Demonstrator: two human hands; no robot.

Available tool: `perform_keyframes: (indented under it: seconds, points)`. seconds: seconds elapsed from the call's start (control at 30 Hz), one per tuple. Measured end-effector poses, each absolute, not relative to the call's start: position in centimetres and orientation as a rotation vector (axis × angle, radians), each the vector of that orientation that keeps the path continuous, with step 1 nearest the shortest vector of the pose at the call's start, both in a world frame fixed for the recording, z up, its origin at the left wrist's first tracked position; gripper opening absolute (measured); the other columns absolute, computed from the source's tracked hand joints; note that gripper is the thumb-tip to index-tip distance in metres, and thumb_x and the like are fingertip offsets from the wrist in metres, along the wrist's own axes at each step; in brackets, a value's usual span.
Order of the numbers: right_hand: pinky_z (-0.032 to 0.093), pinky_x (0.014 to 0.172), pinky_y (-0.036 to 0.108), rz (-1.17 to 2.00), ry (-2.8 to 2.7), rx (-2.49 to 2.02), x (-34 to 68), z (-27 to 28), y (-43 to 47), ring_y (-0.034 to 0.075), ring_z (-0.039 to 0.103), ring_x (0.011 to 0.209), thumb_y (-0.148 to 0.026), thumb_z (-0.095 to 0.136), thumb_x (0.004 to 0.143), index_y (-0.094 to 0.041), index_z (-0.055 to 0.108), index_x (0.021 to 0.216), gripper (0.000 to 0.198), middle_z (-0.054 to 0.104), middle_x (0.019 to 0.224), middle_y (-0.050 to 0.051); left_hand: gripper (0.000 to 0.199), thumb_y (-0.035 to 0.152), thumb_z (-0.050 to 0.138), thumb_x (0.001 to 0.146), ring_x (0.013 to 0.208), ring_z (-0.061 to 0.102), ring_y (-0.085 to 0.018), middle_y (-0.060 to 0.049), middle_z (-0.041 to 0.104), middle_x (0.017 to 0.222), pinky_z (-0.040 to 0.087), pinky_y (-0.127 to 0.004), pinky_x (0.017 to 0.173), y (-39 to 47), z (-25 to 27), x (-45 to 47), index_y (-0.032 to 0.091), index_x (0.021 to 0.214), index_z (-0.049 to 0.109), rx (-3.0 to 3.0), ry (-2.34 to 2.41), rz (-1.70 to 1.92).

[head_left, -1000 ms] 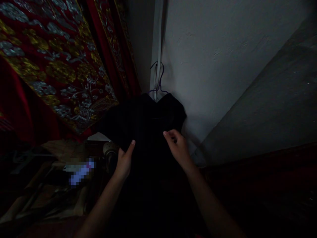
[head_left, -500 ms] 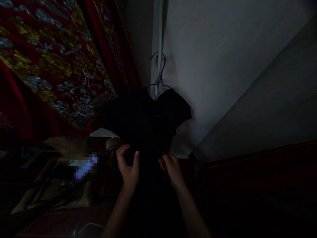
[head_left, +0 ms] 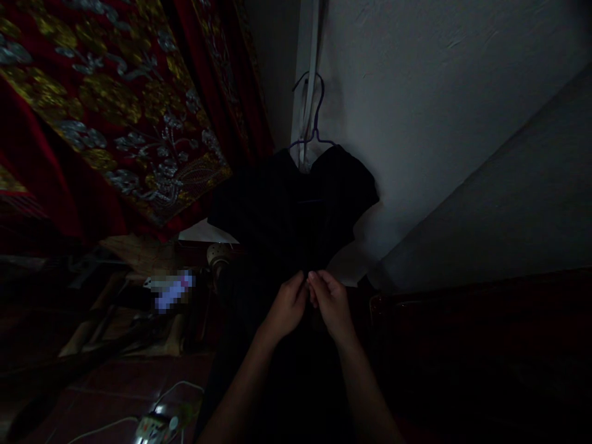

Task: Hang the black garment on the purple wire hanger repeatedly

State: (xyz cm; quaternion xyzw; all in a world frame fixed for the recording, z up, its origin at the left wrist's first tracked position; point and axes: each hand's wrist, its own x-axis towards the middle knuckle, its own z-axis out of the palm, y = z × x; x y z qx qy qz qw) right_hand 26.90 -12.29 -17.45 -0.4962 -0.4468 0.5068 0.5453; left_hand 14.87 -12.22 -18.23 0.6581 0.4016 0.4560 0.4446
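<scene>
A black short-sleeved garment hangs from a thin purple hanger, its front parted below the neckline. My left hand and my right hand meet at the middle of its front, fingertips almost touching. Both sets of fingers are pinched closed on the dark cloth at the front edges. Whether a button or other small fastener sits between them cannot be made out in the dim light. The lower part of the garment merges into the dark behind my forearms.
A red cloth with gold and silver embroidery hangs at the left. Below it stands a low wooden frame with a blurred bluish item. A power strip with a white cord lies on the tiled floor. A pale wall rises behind.
My left hand has moved right from an open pose beside the garment and closed at its front next to my right hand. The view has shifted slightly, so the scene sits higher and further right.
</scene>
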Motion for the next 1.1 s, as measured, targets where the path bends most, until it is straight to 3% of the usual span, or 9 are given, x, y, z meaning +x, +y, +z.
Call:
perform_keyframes:
  seconds: [0.17, 0.4, 0.57, 0.7, 0.9, 1.0, 1.1]
  points:
    - [0.035, 0.045, 0.02, 1.298, -1.024, -1.093, 26.7, -16.5, -12.3, 0.008, 0.048, 0.047, -0.057, 0.073, 0.081, -0.018, 0.067, 0.077, 0.04, 0.056, 0.054, -0.003, 0.027, 0.037, 0.045, 0.104, 0.068, 0.054, -0.012, 0.003, 0.054, 0.071, 0.044, -0.024, 0.07, -11.9, -18.6, 15.0, 0.02, 0.085, 0.053, 1.473, 1.024, 1.235]
    - [0.03, 0.042, 0.018, 1.374, -0.767, -1.083, 26.1, -16.5, -11.6, 0.006, 0.047, 0.044, -0.047, 0.087, 0.063, -0.016, 0.072, 0.083, 0.04, 0.061, 0.056, -0.002, 0.027, 0.034, 0.045, 0.102, 0.069, 0.052, -0.012, 0.002, 0.053, 0.074, 0.041, -0.024, 0.067, -11.7, -18.9, 15.0, 0.019, 0.08, 0.051, 1.488, 1.206, 1.401]
    - [0.031, 0.042, 0.019, 1.374, -0.906, -1.1, 25.4, -17.0, -11.6, 0.007, 0.047, 0.046, -0.053, 0.081, 0.071, -0.017, 0.066, 0.086, 0.042, 0.059, 0.056, -0.003, 0.019, 0.032, 0.046, 0.102, 0.066, 0.057, -0.013, 0.003, 0.057, 0.072, 0.044, -0.024, 0.065, -11.7, -19.0, 14.6, 0.02, 0.091, 0.054, 1.512, 1.206, 1.361]
    - [0.037, 0.046, 0.02, 1.224, -0.979, -1.177, 25.0, -17.4, -11.5, 0.01, 0.053, 0.05, -0.055, 0.08, 0.071, -0.02, 0.059, 0.088, 0.044, 0.057, 0.055, -0.006, 0.011, 0.026, 0.049, 0.1, 0.074, 0.064, -0.014, 0.0, 0.065, 0.081, 0.047, -0.024, 0.07, -11.9, -18.9, 14.3, 0.02, 0.103, 0.058, 1.599, 1.212, 1.387]
    - [0.037, 0.047, 0.021, 1.217, -1.177, -1.155, 25.8, -16.7, -11.7, 0.01, 0.051, 0.048, -0.054, 0.073, 0.078, -0.019, 0.062, 0.077, 0.037, 0.055, 0.053, -0.005, 0.011, 0.025, 0.051, 0.099, 0.081, 0.066, -0.017, -0.003, 0.068, 0.086, 0.048, -0.026, 0.075, -12.1, -18.7, 13.8, 0.019, 0.098, 0.06, 1.628, 1.242, 1.415]
    - [0.032, 0.044, 0.021, 1.335, -1.175, -1.141, 26.3, -16.0, -11.9, 0.009, 0.049, 0.044, -0.052, 0.074, 0.076, -0.017, 0.068, 0.075, 0.036, 0.057, 0.051, -0.002, 0.01, 0.025, 0.051, 0.098, 0.077, 0.064, -0.016, -0.001, 0.066, 0.082, 0.047, -0.026, 0.072, -12.3, -18.5, 14.0, 0.019, 0.095, 0.059, 1.62, 1.262, 1.417]
    - [0.02, 0.039, 0.022, 1.463, -0.999, -1.114, 26.9, -14.4, -10.6, 0.006, 0.037, 0.037, -0.048, 0.075, 0.071, -0.015, 0.071, 0.068, 0.034, 0.05, 0.043, -0.004, 0.008, 0.023, 0.05, 0.097, 0.076, 0.062, -0.016, -0.001, 0.064, 0.081, 0.046, -0.026, 0.071, -12.4, -18.4, 14.4, 0.02, 0.093, 0.056, 1.627, 1.278, 1.411]
